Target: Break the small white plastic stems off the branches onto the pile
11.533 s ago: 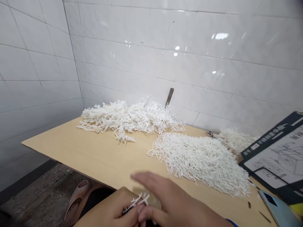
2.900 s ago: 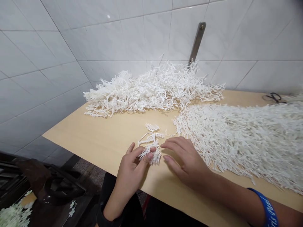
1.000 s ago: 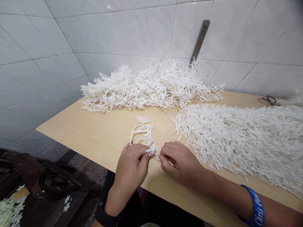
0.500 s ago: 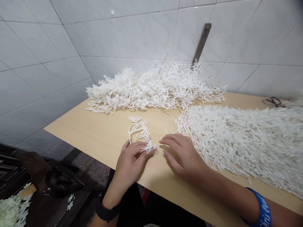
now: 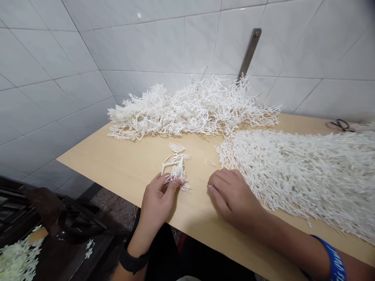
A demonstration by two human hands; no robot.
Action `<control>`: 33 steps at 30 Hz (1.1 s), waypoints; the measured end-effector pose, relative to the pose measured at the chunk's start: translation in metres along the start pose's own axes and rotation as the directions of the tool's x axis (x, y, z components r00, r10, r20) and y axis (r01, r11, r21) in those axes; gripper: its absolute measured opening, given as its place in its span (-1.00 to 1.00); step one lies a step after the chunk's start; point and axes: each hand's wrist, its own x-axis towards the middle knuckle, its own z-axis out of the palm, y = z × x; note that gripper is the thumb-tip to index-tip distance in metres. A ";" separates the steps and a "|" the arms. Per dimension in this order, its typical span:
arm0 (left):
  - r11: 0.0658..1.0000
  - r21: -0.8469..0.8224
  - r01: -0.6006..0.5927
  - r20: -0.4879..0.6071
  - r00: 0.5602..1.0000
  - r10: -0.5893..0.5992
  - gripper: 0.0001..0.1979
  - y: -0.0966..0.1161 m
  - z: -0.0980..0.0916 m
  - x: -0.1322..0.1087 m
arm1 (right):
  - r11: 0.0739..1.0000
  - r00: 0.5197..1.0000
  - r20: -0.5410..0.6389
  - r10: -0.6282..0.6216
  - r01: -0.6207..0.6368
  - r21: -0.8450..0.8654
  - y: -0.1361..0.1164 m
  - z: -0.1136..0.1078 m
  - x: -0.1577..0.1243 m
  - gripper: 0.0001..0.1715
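A white branching plastic sprig (image 5: 176,168) with needle-like tips is pinched between the thumb and fingers of my left hand (image 5: 157,203), just above the tabletop. To the right of it, my right hand (image 5: 236,195) has its fingers curled together, thumb against the index finger; whatever they may hold is hidden. A few loose white bits (image 5: 209,162) lie between the sprig and a wide, low heap of small white pieces (image 5: 299,175) on the right. Behind both hands is a tangled pile of white branching sprigs (image 5: 187,111).
The pale wooden tabletop (image 5: 117,164) meets a tiled wall (image 5: 199,37) bearing a metal bracket (image 5: 249,52). A dark cord (image 5: 341,125) rests at the back right. Below left stand dark wooden furniture (image 5: 67,218) and pale green plastic flowers (image 5: 19,259).
My right hand has drawn slightly right, away from the sprig, and its spread fingers have closed together. The sprig has turned a little in my left hand.
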 end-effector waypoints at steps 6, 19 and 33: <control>0.979 -0.196 0.047 0.034 0.999 -0.041 -0.70 0.010 0.000 -0.004 | 0.987 0.997 -0.039 0.062 -0.067 -0.149 0.015 0.009 0.001 -0.58; 0.996 -0.040 -0.078 0.223 0.971 0.085 -0.75 0.010 -0.002 -0.012 | 0.997 0.988 0.140 -0.058 0.064 -0.041 -0.004 0.021 0.000 -0.73; 0.819 0.342 -0.460 0.297 0.880 0.370 -0.88 0.011 0.004 -0.010 | 0.844 0.931 0.264 0.251 -0.344 0.413 0.001 0.015 0.002 -0.84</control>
